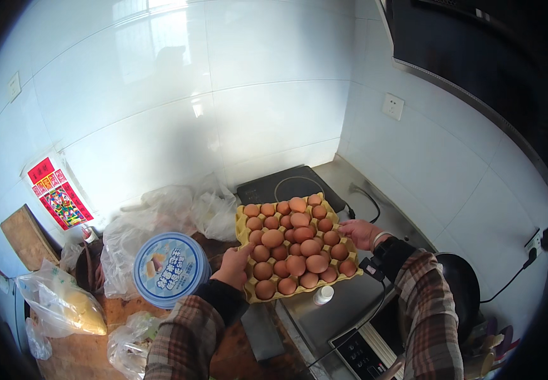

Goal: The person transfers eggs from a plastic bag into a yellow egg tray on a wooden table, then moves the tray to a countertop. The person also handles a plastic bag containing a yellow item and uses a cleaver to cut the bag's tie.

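Note:
Between my hands is a yellow egg tray filled with brown eggs, some stacked on top of others. My left hand grips the tray's left edge, with the thumb over the rim. At the right edge my right hand holds the tray too; its fingers are partly hidden below. Behind the tray lies a black induction cooker, partly covered by it. A small white bottle stands just in front of the tray's near edge. Under the near left corner I see a cleaver's broad blade.
A round blue-lidded plastic tub stands left of my left hand, beside plastic bags on the wooden surface. A second cooker with a control panel, a black wok and a power cord are at right. A range hood overhangs.

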Available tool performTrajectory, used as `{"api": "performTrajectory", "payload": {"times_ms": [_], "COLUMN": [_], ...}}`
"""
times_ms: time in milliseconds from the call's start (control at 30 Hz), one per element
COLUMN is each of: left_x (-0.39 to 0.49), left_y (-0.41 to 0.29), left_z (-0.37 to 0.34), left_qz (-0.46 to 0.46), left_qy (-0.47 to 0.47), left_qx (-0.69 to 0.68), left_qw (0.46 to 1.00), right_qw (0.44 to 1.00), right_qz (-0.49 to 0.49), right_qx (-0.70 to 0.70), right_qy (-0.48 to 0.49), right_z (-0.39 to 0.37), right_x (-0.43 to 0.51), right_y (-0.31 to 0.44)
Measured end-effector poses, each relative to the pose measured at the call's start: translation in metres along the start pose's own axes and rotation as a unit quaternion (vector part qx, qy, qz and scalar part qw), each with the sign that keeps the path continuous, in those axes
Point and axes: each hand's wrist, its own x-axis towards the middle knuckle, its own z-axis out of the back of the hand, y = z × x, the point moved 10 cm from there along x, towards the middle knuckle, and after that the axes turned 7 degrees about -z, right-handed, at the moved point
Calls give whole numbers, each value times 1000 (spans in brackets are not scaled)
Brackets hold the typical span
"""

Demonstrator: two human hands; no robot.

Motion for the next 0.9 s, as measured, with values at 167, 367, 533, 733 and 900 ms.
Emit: {"api": "performTrajectory", "payload": {"times_ms": [167, 367, 533, 733, 900], "left_x": [20, 27, 35, 36, 53], "left_y": [24, 30, 28, 7, 8], "left_z": [8, -7, -5, -8, -7], "left_qz": [-9, -12, -12, -81, -33], "left_qy": [-17, 18, -23, -8, -28], "left_qx": [-30, -64, -17, 121, 12], "left_qw": [999, 998, 1000, 989, 999], "right_qw": [1000, 1000, 999, 997, 973], "right_qz": [-2, 31, 45, 43, 140], "right_qx": [-5, -3, -17, -41, -180], "right_qy": [1, 5, -1, -53, -34], "right_z": [13, 27, 27, 38, 49], "right_x": [10, 16, 13, 24, 42], "right_y": [-13, -9, 3, 12, 25]}}
